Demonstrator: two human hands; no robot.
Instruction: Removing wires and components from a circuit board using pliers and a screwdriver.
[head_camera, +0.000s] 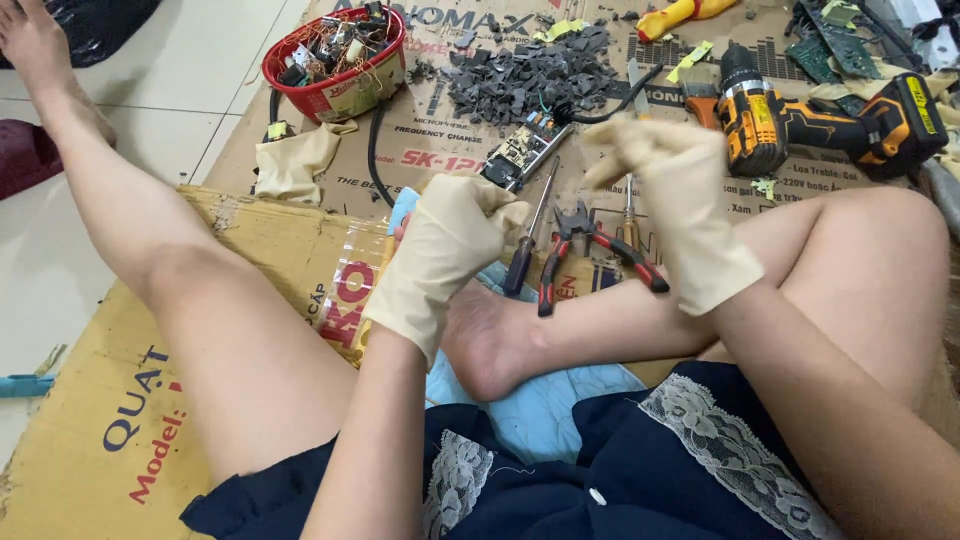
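Both my hands wear cream rubber gloves. My left hand (450, 245) is curled into a fist above my foot, and I see nothing in it. My right hand (680, 205) is raised with its fingers loosely bent and apart, also holding nothing. Just beyond the two hands lies a small circuit board (523, 150) with a black cable attached. Between the hands, on the cardboard, lie a dark-handled screwdriver (524, 245) and pliers (592, 250) with red and black handles. A second screwdriver (628, 215) lies beside my right hand.
A yellow and black cordless drill (830, 120) lies at the far right. A red bowl (292, 75) of wires and parts stands at the far left, next to a pile of dark grey fragments (530, 75). A cream rag (300, 160) lies on the flattened cardboard (120, 400). My bare legs cross in front.
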